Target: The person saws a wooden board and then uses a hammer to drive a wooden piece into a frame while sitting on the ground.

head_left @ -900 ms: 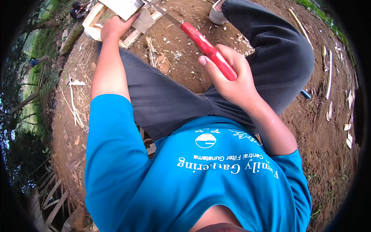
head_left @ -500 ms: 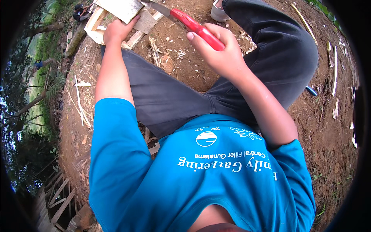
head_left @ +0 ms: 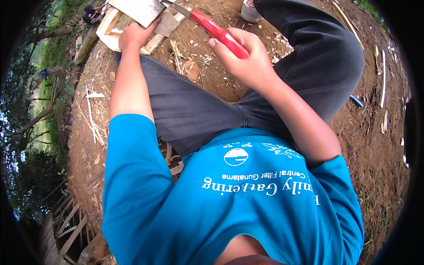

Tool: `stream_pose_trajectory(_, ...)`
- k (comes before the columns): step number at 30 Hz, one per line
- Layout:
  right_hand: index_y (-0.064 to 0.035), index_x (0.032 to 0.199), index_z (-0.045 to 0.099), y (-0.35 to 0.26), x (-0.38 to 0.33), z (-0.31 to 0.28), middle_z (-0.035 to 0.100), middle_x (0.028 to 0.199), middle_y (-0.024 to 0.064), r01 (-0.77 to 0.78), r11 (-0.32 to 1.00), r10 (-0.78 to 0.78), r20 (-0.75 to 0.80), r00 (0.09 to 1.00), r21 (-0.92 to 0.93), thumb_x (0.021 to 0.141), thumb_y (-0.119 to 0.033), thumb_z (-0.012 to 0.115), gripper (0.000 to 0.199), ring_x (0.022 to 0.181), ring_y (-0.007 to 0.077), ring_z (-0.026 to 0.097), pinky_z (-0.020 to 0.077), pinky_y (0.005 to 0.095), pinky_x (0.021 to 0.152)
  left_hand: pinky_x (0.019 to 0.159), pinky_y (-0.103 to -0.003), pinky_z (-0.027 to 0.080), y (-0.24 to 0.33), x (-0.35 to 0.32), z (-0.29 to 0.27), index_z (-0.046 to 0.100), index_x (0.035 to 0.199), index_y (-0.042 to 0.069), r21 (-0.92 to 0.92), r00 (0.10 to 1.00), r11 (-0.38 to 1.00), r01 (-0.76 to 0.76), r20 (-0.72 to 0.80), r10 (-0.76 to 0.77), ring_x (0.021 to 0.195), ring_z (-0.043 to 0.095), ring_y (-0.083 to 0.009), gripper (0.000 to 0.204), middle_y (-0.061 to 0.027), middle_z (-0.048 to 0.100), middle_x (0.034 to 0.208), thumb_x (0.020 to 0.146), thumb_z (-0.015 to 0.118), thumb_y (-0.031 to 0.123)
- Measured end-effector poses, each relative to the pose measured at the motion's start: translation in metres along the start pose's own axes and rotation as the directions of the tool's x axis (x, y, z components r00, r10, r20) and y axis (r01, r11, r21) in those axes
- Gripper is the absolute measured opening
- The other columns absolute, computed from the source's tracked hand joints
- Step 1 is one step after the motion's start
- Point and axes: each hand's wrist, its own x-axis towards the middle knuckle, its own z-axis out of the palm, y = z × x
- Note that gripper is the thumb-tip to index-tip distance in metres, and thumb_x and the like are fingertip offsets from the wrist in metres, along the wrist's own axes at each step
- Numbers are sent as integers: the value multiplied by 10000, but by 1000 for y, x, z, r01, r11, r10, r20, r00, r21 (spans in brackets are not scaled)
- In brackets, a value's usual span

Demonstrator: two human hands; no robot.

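Head view, from left to right: at the far left edge, grass and tree trunks fall away beside a patch of bare brown earth (head_left: 380, 145). A wooden slat frame (head_left: 66, 221) lies at the lower left. Thin pale wood splinters (head_left: 90, 117) lie on the soil just left of the person's left arm.

Near the top left, the left hand (head_left: 134, 35) presses down on a pale flat wooden board (head_left: 139, 9), fingers curled over its near edge and thumb pointing toward a smaller grey-brown piece of wood (head_left: 167, 24) that lies just beside it. Both rest on a stack of light wooden offcuts (head_left: 106, 28).

To the right of that, the right hand (head_left: 245, 59) is wrapped tight around the red handle of a knife (head_left: 216, 32), thumb up along the handle. Its metal blade points up and left, the tip close to the grey-brown piece; whether it touches I cannot tell.

Wood chips (head_left: 198, 53) are scattered on the ground between the hands. The person sits in dark grey trousers (head_left: 318, 62) and a blue long-sleeved shirt (head_left: 238, 207). A pale shoe (head_left: 251, 11) shows at the top. Long pale strips (head_left: 383, 79) and a small blue object (head_left: 357, 101) lie on the dirt at the right.
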Motion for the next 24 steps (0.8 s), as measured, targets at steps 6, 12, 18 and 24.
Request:
stream_pose_trajectory(6, -58, 766, 601, 0, -27, -18, 519, 588, -26, 37, 996, -35, 22, 999, -85, 958, -236, 712, 284, 544, 56, 466, 379, 279, 516, 841, -447, 596, -6, -2, -2, 784, 1110, 78, 38, 999, 999, 10, -30, -9, 1067, 736, -329, 1019, -186, 767, 1094, 711, 517, 977)
stream_pose_trajectory(12, -31, 764, 610, 3, 11, 8, 525, 590, 49, 40, 999, -40, 26, 999, -17, 950, -269, 708, 317, 567, 102, 495, 422, 337, 551, 801, -442, 595, -5, -4, 14, 786, 1094, 66, -25, 999, 999, -38, -24, 38, 1014, 748, -327, 1020, -177, 774, 1053, 711, 523, 973)
stream_pose_trajectory(18, -54, 778, 621, -2, -27, -14, 537, 595, -14, 5, 996, 0, 56, 998, -87, 951, -251, 722, 281, 551, 58, 485, 403, 286, 530, 780, -430, 585, -13, -11, 3, 771, 1056, 0, 50, 996, 998, -48, -69, 52, 956, 755, -319, 1046, -188, 774, 995, 721, 527, 961)
stream_pose_trajectory(24, -22, 762, 598, 8, 14, 14, 535, 591, 67, 8, 997, -7, 15, 1000, -80, 940, -269, 711, 325, 561, 118, 511, 434, 336, 561, 812, -439, 583, 0, 0, 10, 775, 1128, 34, -29, 999, 999, -39, 6, 40, 1011, 749, -325, 1026, -184, 777, 1037, 722, 543, 948)
